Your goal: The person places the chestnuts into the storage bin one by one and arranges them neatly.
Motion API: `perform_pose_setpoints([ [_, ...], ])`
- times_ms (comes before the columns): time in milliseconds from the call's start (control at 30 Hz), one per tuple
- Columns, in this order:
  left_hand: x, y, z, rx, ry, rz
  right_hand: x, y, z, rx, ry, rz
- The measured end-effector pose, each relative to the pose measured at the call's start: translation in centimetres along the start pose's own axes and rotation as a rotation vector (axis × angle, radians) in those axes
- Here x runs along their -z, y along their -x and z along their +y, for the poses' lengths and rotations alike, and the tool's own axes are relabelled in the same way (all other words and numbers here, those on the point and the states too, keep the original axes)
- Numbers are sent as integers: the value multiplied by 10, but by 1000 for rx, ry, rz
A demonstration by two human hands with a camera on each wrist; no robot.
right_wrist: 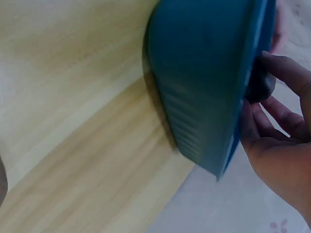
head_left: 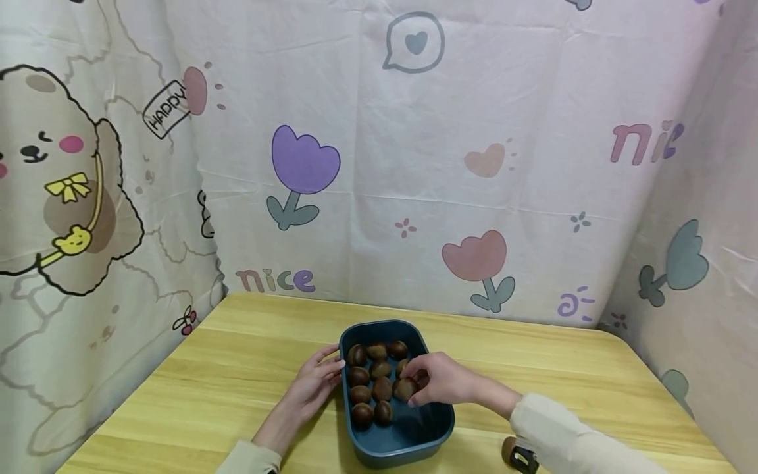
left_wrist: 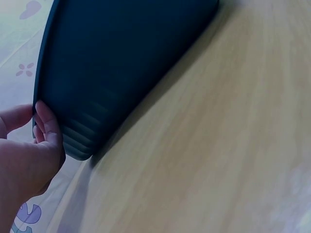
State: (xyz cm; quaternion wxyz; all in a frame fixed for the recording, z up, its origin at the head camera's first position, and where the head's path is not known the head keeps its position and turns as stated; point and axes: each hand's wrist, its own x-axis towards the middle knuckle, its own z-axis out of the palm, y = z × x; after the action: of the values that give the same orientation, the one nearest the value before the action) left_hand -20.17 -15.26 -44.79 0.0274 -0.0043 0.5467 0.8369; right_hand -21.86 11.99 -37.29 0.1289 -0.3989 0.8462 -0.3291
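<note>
A deep blue plastic box (head_left: 408,454) stands on the table, with several brown chestnuts (head_left: 381,388) lying in rows on its floor. Against the box's left side, my left hand (head_left: 316,385) holds the wall near the rim with thumb and fingers; the left wrist view shows the fingertips (left_wrist: 46,119) at that edge. My right hand (head_left: 441,378) reaches over the right rim and pinches a chestnut (right_wrist: 261,83) between thumb and fingers, low inside the box beside the others. Part of that chestnut is hidden by the fingers.
One more chestnut (head_left: 508,450) lies on the wooden table (head_left: 260,342) to the right of the box, partly behind the right wrist's black strap piece (head_left: 524,459). A printed cloth (head_left: 379,164) hangs behind the table and along both sides.
</note>
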Motion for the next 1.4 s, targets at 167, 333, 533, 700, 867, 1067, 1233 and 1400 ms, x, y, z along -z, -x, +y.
perform_pose_setpoints([
  [167, 0, -1, -1, 4, 4, -2, -8, -5, 0, -8, 28, -38],
  [333, 0, -2, 0, 14, 10, 1, -14, -9, 2, -16, 50, -52],
  [533, 0, -1, 0, 15, 12, 4, -17, -12, 1, 28, 93, -55],
  [700, 0, -1, 0, 6, 11, 3, -20, -13, 1, 42, 111, -54],
  [867, -1, -2, -1, -4, 15, -2, -23, -14, 1, 37, 146, -36],
  [1067, -1, -1, -1, -12, 21, -9, -26, -15, 2, 49, 182, -10],
  [1233, -1, 0, 0, -6, 29, 3, -29, -15, 3, 62, 192, 6],
  [1400, -2, 0, 0, -4, 28, 8, -30, -15, 4, 58, 180, 26],
])
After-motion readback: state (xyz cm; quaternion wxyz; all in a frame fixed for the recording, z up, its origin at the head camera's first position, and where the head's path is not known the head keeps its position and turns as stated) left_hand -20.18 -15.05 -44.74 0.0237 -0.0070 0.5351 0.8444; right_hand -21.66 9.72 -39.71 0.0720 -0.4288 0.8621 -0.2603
